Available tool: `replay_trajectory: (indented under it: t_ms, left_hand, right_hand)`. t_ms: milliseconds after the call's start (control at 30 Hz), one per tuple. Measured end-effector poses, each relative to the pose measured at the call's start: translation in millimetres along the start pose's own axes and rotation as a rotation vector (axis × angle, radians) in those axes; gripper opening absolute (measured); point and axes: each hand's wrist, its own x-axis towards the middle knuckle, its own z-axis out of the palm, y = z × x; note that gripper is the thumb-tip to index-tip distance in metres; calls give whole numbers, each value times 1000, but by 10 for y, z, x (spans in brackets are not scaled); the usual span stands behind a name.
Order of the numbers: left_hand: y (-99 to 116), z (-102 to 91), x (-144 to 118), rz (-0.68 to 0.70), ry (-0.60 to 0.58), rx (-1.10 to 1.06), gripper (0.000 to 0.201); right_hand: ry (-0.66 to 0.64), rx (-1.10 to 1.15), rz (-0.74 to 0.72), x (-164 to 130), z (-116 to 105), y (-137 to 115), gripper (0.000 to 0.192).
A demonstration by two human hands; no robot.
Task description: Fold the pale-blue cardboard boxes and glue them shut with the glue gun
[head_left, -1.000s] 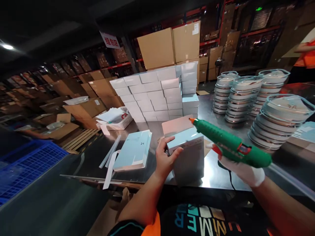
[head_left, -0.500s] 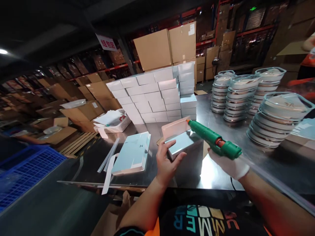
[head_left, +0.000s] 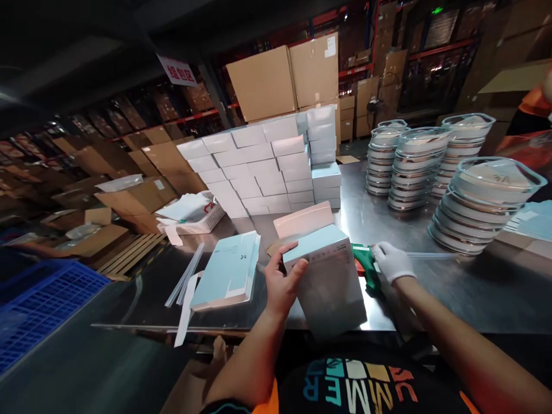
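Glue gun lowered from above the box to the tabletop; my left grip on the box unchanged.

My gloved right hand [head_left: 390,261] is closed around the green glue gun [head_left: 365,265], now lying on the steel table [head_left: 431,299] just right of the pale box [head_left: 330,279]. My bare left hand [head_left: 280,284] clasps the box's left edge, thumb on top, the box standing at the table's near edge with its flap [head_left: 304,218] raised. My shirt reads "UMMER" [head_left: 356,388], probably "SUMMER". A red-lettered sign [head_left: 176,70] hangs overhead; its characters are too small to read. A wall of white boxes [head_left: 263,164] and stacks of clear lidded dishes [head_left: 485,201] stand behind, before warehouse shelving with brown cartons [head_left: 284,77].
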Motion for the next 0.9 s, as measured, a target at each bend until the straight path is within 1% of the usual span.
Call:
replay_trajectory:
  t_ms: [33, 67, 133, 200, 233, 300, 367, 400, 433, 467, 533, 567, 600, 667, 733, 800, 833, 867, 900]
  left_hand:
    - [5, 25, -1, 21, -15, -1, 61]
    - [10, 52, -4, 52, -34, 2, 60]
    - [13, 104, -17, 118, -82, 24, 59]
    - [-8, 137, -34, 154, -115, 59, 60]
    - [-29, 144, -43, 162, -121, 77, 61]
    - [-87, 152, -52, 191, -120, 101, 61]
    - [-154, 163, -48, 257, -107, 80, 58]
    - [-184, 171, -39, 298, -95, 40, 56]
    - [-212, 179, -27, 342, -84, -17, 56]
    - [-235, 183, -11, 386, -78, -76, 58]
    - [-267, 159, 23, 473, -125, -133, 61]
    - [-275, 124, 42, 518, -172, -116, 55]
    - [-277, 74, 64, 560, -223, -74, 45]
    - [-256, -58, 126, 619, -302, 21, 25]
    - [-175, -186, 219, 647, -358, 106, 18]
    - [-8, -249, 316, 706, -448, 269, 20]
    - [105, -245, 351, 748, -511, 385, 25]
    - [228, -221, 373, 791, -582, 504, 33]
    - [352, -181, 381, 824, -658, 607, 43]
  right_hand:
    - [-6, 55, -42, -35, -9, -126, 39]
    - [-42, 148, -89, -84, -1, -275, 44]
    - [-183, 323, -193, -198, 57, -591, 57]
    - [-302, 367, -255, -289, 126, -836, 58]
    - [-318, 349, -271, -315, 149, -905, 55]
    - [-321, 320, -305, -324, 153, -921, 54]
    - [-368, 305, -383, -294, 106, -810, 66]
    - [-404, 290, -445, -275, 72, -730, 72]
    - [-435, 273, -515, -261, 37, -651, 75]
    - [-457, 255, -586, -257, 5, -580, 71]
    - [-480, 231, -713, -287, -35, -493, 49]
    - [-486, 225, -775, -318, -42, -482, 37]
    - [-486, 218, -846, -354, -39, -491, 28]
    - [-456, 182, -999, -417, -13, -548, 23]
    - [-380, 137, -1116, -455, 28, -623, 21]
    - [-295, 37, -1185, -483, 75, -687, 19]
    - [-266, -38, -1207, -499, 96, -717, 20]
    - [-262, -116, -1228, -517, 111, -747, 25]
    - [-292, -188, -1246, -533, 110, -780, 38]
